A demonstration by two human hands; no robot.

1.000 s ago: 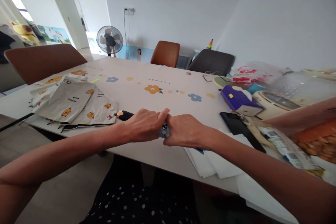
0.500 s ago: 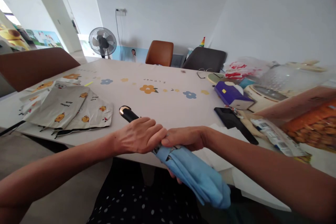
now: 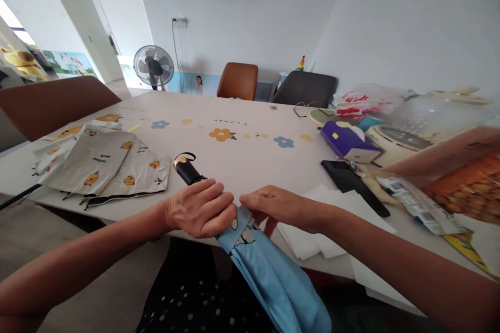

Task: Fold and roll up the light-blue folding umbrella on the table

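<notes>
A folded light-blue umbrella [image 3: 273,281] lies across the table's near edge, its canopy hanging down toward my lap. Its black handle [image 3: 186,169] with a wrist loop points up and to the left on the table. My left hand [image 3: 199,208] is wrapped around the umbrella just below the handle. My right hand [image 3: 273,207] pinches the blue fabric beside it, fingertips almost touching the left hand.
Grey printed bags [image 3: 105,164] lie at the left. White paper sheets [image 3: 328,223], a black phone [image 3: 351,179], a purple box [image 3: 347,141], jars and snack packs [image 3: 449,177] crowd the right. The flower-print table [image 3: 242,140] has chairs [image 3: 237,81] at its far end.
The umbrella has been drawn out from under my hands: first hidden, then the blue canopy hangs over the edge. Both hands slid toward me and the handle end shows more.
</notes>
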